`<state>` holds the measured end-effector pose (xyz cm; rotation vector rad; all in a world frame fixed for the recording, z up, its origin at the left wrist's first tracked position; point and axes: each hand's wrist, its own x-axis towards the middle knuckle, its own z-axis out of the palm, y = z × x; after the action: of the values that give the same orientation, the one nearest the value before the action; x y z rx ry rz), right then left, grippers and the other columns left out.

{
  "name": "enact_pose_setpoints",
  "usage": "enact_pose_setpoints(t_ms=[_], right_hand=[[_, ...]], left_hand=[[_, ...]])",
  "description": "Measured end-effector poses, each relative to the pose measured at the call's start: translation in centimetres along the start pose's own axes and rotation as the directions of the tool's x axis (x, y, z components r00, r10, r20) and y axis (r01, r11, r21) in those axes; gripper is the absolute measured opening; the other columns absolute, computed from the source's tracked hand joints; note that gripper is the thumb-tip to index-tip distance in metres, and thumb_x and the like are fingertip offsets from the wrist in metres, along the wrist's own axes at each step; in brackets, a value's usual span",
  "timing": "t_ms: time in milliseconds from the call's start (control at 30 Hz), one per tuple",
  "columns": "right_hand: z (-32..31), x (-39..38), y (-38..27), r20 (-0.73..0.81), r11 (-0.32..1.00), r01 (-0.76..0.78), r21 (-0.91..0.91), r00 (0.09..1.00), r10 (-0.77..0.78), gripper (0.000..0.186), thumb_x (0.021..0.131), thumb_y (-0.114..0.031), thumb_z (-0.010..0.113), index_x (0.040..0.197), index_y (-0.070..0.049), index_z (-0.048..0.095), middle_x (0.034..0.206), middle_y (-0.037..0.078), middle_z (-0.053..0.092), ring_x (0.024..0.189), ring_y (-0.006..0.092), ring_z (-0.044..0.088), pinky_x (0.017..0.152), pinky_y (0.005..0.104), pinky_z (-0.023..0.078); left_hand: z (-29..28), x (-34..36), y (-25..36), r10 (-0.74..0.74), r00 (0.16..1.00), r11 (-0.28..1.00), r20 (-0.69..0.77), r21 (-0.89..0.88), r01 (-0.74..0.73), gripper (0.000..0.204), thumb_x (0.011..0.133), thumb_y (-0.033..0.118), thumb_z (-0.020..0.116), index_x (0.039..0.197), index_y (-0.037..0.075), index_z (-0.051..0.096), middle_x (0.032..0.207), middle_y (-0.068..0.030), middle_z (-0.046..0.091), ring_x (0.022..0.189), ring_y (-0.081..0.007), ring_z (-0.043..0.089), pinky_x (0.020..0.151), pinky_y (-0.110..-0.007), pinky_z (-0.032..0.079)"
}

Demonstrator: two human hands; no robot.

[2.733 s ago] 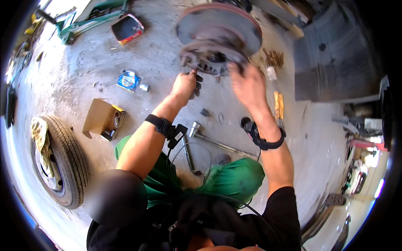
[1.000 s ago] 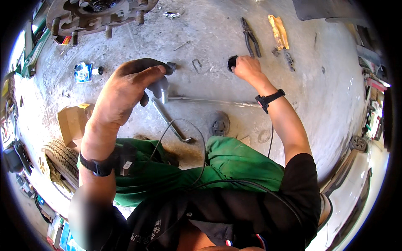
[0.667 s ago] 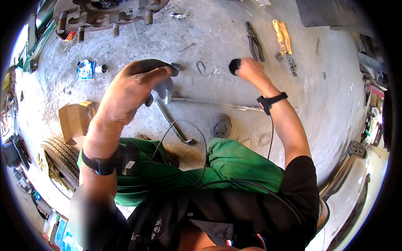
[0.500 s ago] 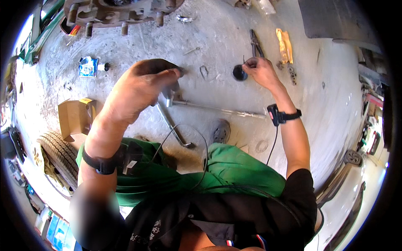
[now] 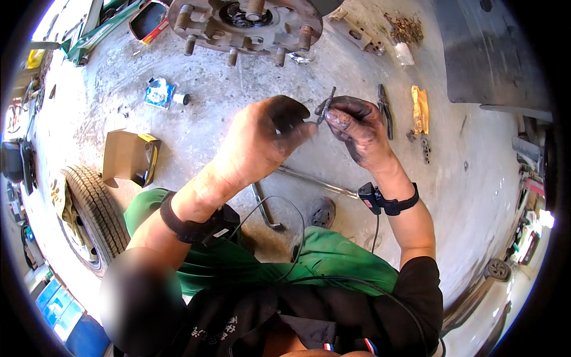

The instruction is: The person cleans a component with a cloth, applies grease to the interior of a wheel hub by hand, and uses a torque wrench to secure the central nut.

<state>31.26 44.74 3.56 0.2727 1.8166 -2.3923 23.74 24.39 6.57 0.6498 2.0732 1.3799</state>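
In my right hand (image 5: 358,128) a thin dark pin (image 5: 326,106) is pinched between blackened thumb and fingers; it looks greasy, and its exact kind is unclear. Just left of it is my left hand (image 5: 267,128), its dirty fingers curled and the thumb apart from them, with nothing visible between. The thumb tip comes close to the pin's lower end. Beyond both hands, at the top, stands a rusty wheel hub (image 5: 196,27) with several threaded studs and dark grease at its centre.
Pliers (image 5: 385,113) and a yellow wrapper (image 5: 420,110) lie right of my hands. A long metal bar (image 5: 318,181) is on the floor below them. To the left are a blue-and-white packet (image 5: 159,93), an open cardboard box (image 5: 122,157) and a tyre (image 5: 95,205).
My right hand has lifted away from a round black cup on the floor, moving left with the pin. My left hand has come right towards it. The view has shifted, showing more hub.
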Motion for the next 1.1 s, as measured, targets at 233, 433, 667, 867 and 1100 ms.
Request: enact_pose_setpoints(t_ms=[233,433,667,867,1100], right_hand=[[1.4,0.8,-0.2,0.005,0.999,0.033,-0.013,0.999,-0.033,0.020,0.088,-0.016,0.068,0.098,0.001,0.068,0.081,-0.001,0.063,0.071,0.0048,0.052,0.064,0.0206,0.042],[2.0,1.3,-0.3,0.043,0.999,0.051,-0.016,0.998,-0.051,0.019,0.089,-0.015,0.067,0.100,0.001,0.068,0.086,0.000,0.064,0.074,0.0053,0.053,0.068,0.0211,0.044],[2.8,1.4,-1.2,0.038,0.996,0.087,-0.034,0.996,-0.085,0.022,0.087,-0.009,0.068,0.107,0.001,0.064,0.090,0.002,0.066,0.083,0.0070,0.058,0.076,0.0219,0.047],[3.5,1.9,-1.9,-0.073,0.978,0.196,-0.065,0.977,-0.201,0.020,0.087,-0.005,0.067,0.105,0.002,0.063,0.092,0.003,0.066,0.082,0.0075,0.059,0.076,0.0220,0.048],[3.4,2.6,-1.7,-0.049,0.990,0.113,-0.086,0.992,-0.118,0.016,0.087,-0.007,0.067,0.101,0.002,0.065,0.089,0.002,0.066,0.079,0.0060,0.058,0.073,0.0204,0.047]], left_hand=[[-0.8,-0.4,0.5,-0.256,0.962,0.898,0.096,-0.344,0.273,0.026,0.087,0.028,0.070,0.089,0.002,0.066,0.078,0.0000,0.063,0.067,-0.0061,0.052,0.057,-0.022,0.040],[-0.9,-0.5,0.1,-0.357,0.917,0.735,0.179,-0.552,0.394,0.023,0.086,0.028,0.071,0.089,0.005,0.068,0.074,0.0019,0.060,0.062,-0.0056,0.049,0.053,-0.020,0.036],[-1.1,-0.8,0.0,-0.219,0.975,0.890,-0.043,-0.419,0.182,0.019,0.085,0.020,0.071,0.089,0.003,0.067,0.074,0.0014,0.062,0.065,-0.0060,0.052,0.058,-0.021,0.041],[-1.4,-1.2,0.0,-0.060,0.974,0.975,-0.219,-0.223,0.011,0.013,0.083,0.010,0.072,0.088,-0.001,0.066,0.074,-0.0010,0.064,0.067,-0.0056,0.055,0.062,-0.022,0.046],[-2.5,-1.2,1.0,0.088,0.933,0.994,-0.349,-0.026,-0.103,0.010,0.081,0.006,0.072,0.086,0.001,0.067,0.073,-0.0020,0.066,0.065,-0.0043,0.056,0.059,-0.023,0.046]])
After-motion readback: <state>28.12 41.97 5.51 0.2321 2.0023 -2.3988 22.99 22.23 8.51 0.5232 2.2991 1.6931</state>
